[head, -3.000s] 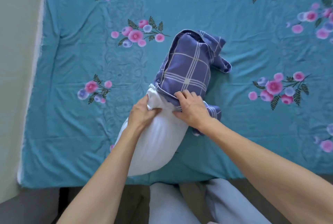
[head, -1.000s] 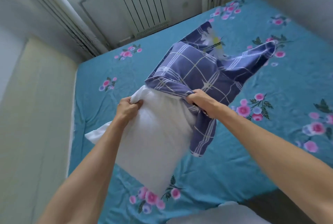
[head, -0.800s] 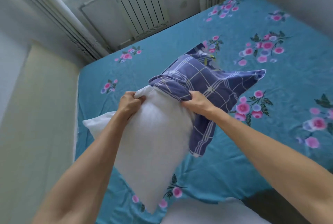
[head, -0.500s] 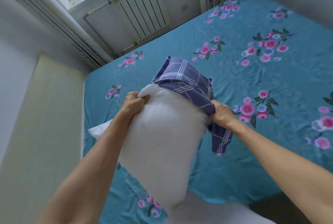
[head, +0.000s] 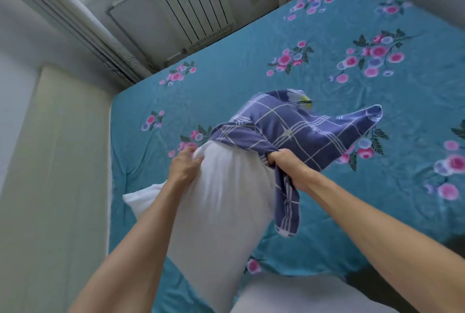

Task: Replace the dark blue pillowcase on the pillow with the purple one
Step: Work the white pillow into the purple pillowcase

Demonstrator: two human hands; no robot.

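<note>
A white pillow (head: pixel 216 217) is held up in the air over the bed, blurred by motion. A purple-blue checked pillowcase (head: pixel 297 134) covers only its far top end and billows out to the right. My left hand (head: pixel 185 165) grips the pillow's upper left corner. My right hand (head: pixel 286 166) grips the bunched hem of the pillowcase at the pillow's upper right, and a loose flap of the fabric hangs down below it. No second pillowcase is in view.
The bed's teal floral sheet (head: pixel 314 66) fills the right and centre. A white radiator (head: pixel 193 5) stands on the wall beyond the bed, with a curtain (head: pixel 83 28) and a pale floor strip (head: pixel 55 161) on the left. My light trousers (head: pixel 309 295) show at the bottom.
The pillow and case have been shaken: the pillowcase, bunched tight on the pillow top half a second ago, has flared out to the right again. Both hands keep their grips.
</note>
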